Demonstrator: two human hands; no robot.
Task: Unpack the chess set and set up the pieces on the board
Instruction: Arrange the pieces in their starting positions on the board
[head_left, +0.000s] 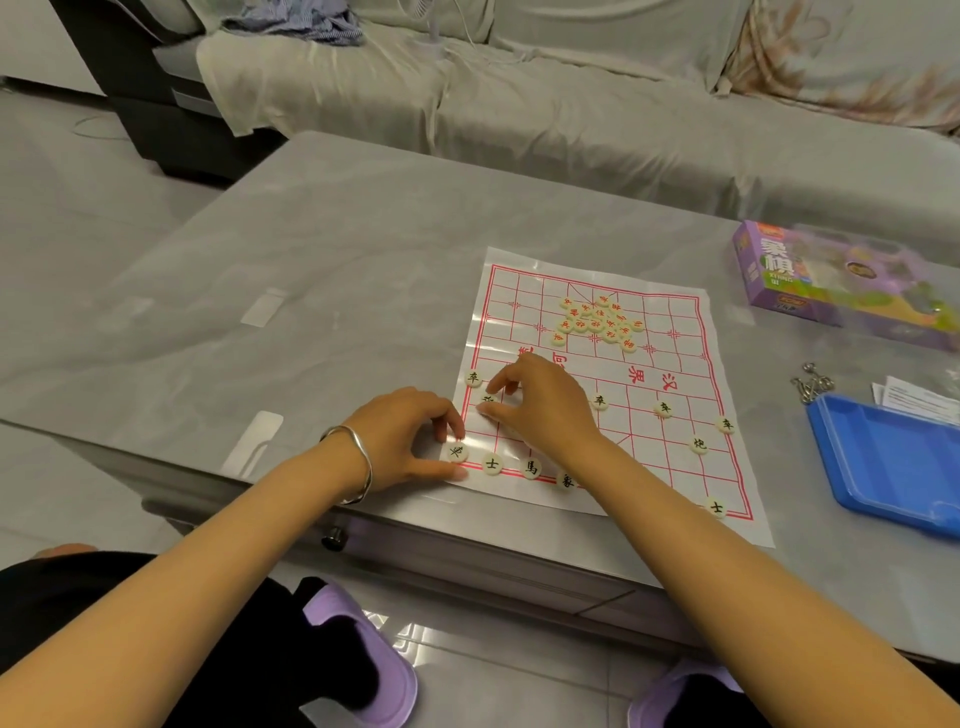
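Chess board (675, 467) is a thin white sheet with a red grid, lying flat on the grey bench (311, 260) near its front edge. Stuff around it: purple game box (779, 280) off to the far right, blue tray (883, 457) nearer on the right, some metal rings (813, 384) and paper slips (914, 400) between them, covered sofa (519, 104) behind.

Right grip (540, 405) sits over the near-left squares and hides part of them. Its thumb and forefinger pinch a black-lettered piece (488, 399), which is half covered. Left grip (410, 436), silver bangle (353, 462) on the wrist, curls thumb and fingertips round the corner piece (457, 452).

Pieces are cream discs. The red-lettered ones (597, 322) are heaped in a pile on the far half, and the black-lettered lot is spread over the near half. The corner piece starts a row of four along the near edge, the others lie well apart to the right.
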